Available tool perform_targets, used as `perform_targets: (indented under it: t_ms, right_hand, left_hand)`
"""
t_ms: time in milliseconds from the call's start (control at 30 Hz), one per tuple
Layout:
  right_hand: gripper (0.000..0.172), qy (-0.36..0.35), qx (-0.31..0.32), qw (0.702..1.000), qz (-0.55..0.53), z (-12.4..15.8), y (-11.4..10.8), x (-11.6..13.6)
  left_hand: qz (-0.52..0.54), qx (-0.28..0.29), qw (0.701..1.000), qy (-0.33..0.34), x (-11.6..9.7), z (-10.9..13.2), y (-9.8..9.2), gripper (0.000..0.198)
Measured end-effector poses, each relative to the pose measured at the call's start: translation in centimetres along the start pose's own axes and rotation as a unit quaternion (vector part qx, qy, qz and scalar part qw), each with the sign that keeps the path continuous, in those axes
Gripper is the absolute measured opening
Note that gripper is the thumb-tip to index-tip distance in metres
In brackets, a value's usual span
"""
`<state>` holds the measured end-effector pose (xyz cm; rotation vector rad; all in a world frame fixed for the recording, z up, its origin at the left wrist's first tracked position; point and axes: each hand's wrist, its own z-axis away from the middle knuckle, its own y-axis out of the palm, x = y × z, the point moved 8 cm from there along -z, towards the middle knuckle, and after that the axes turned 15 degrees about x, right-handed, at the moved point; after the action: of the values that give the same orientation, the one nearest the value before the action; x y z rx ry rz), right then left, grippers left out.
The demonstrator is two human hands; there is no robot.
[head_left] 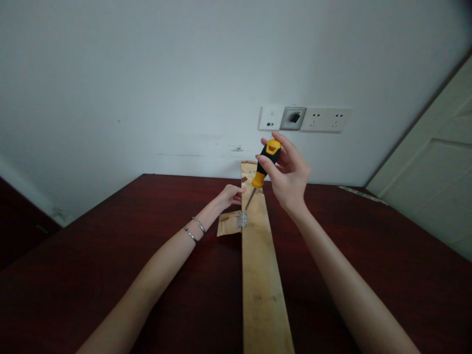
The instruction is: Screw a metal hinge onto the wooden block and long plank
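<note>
My right hand (289, 174) is closed around the yellow and black handle of a screwdriver (266, 162). Its thin shaft slants down to a small metal hinge (242, 219). The hinge joins a long pale wooden plank (260, 265) to a small wooden piece (228, 223) on its left. My left hand (231, 195) rests on the plank's left edge just above the hinge, fingers curled against the wood. Two thin bracelets (195, 229) circle my left wrist.
The plank lies on a dark red-brown table (110, 255) and runs from the wall towards me. A row of wall sockets (306, 119) sits on the white wall behind. A pale door (435, 182) stands at the right.
</note>
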<state>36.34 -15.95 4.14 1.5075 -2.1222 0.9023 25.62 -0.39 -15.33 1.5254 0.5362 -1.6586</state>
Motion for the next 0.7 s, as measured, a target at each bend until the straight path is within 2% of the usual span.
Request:
perform_targets:
  t_ms: [200,367,533,700]
  right_hand:
    - [0.055,0.000,0.012,1.000,-0.013,-0.03,0.47,-0.44]
    - [0.054,-0.018,0.020,0.999,-0.043,0.06,0.71,-0.53]
    - [0.054,0.003,0.019,0.999,-0.025,0.08,0.94,-0.92]
    - [0.052,-0.013,0.013,0.999,-0.033,0.07,0.83,-0.77]
  left_hand:
    - [-0.011,0.021,1.000,0.008,-0.17,-0.26,0.33,0.008]
    - [-0.013,0.016,1.000,0.015,-0.04,-0.43,0.08,0.010]
    - [-0.014,0.007,1.000,0.015,0.26,-0.70,-0.18,0.013]
    - [-0.011,0.007,1.000,0.013,0.34,-0.84,-0.22,0.013]
